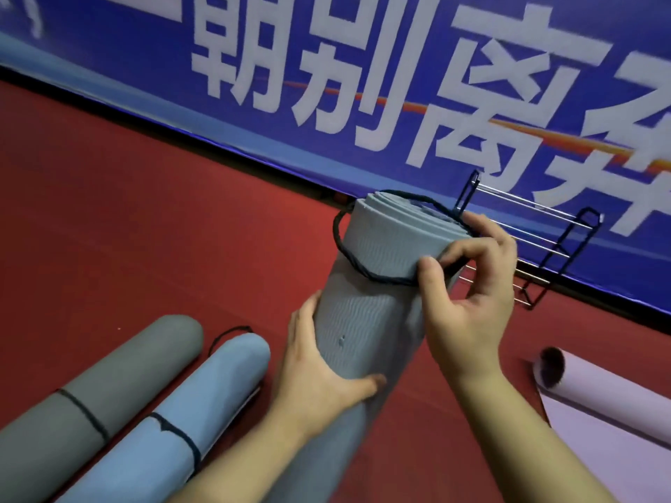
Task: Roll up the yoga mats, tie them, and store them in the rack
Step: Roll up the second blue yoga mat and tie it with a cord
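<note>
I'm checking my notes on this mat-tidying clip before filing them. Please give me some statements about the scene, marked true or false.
The right hand pinches the dark cord looped round the far end of the held mat. True.
The left hand hangs free of the held mat. False: the left hand grips its middle.
The grey mat and the light blue mat lie tied on the floor. True.
The pink mat is fully rolled and tied. False: part of the pink mat lies flat, no cord on it.
The wire rack stands beside the grey mat. False: the wire rack stands right, against the blue banner.
</note>
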{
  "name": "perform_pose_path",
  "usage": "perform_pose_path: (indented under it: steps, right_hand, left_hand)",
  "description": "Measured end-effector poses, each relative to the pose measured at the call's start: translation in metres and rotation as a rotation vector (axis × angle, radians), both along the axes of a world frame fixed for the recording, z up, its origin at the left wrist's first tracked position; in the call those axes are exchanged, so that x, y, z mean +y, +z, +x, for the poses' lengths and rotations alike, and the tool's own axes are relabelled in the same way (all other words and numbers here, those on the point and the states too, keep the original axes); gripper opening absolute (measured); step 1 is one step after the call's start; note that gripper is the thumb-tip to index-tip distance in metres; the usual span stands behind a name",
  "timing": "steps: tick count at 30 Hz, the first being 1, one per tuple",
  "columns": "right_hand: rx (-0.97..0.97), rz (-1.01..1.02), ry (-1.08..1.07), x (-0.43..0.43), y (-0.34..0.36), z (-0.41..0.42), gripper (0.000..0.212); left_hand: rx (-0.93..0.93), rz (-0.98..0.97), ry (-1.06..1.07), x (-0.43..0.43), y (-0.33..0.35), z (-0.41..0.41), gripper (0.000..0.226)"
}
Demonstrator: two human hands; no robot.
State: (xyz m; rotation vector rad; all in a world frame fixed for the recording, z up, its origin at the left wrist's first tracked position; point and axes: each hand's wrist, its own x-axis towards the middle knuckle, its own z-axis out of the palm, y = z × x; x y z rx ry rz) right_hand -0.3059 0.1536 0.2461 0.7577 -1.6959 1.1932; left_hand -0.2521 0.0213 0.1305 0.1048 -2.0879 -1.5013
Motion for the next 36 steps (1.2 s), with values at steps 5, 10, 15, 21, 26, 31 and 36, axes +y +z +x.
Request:
perform_pose_path:
  steps: [5, 10, 15, 21, 26, 31, 36]
  right_hand:
    - [-0.035, 0.0, 0.137, 0.017, -0.008, -0.006, 0.022]
    - [-0.055, 0.002, 0.297, 0.02, -0.009, -0.006, 0.016]
    - [-0.204, -0.235, 0.496, 0.003, -0.009, -0.002, 0.017]
    - [-0.326, -0.373, 0.445, 0.004, 0.001, -0.001, 0.022]
    - [-0.457, -0.494, 0.304, 0.005, 0.007, -0.005, 0.016]
    - [-0.666, -0.502, 0.261, 0.005, 0.019, -0.011, 0.018]
    - [-0.82, -0.299, 0.196, 0.008, 0.043, -0.009, 0.014]
  left_hand:
    - [0.003, -0.005, -0.089, 0.0, 0.003, -0.002, 0.11]
    - [0.106, 0.409, -0.084, -0.014, 0.071, -0.019, 0.088]
    - [0.234, 0.46, -0.086, -0.012, 0.111, -0.022, 0.052]
    - [0.171, 0.477, -0.047, -0.012, 0.11, -0.026, 0.041]
    - [0.192, 0.43, -0.013, -0.01, 0.113, -0.027, 0.045]
    - [0.233, 0.401, -0.023, -0.013, 0.114, -0.027, 0.035]
    - [0.182, 0.465, -0.058, -0.021, 0.115, -0.025, 0.037]
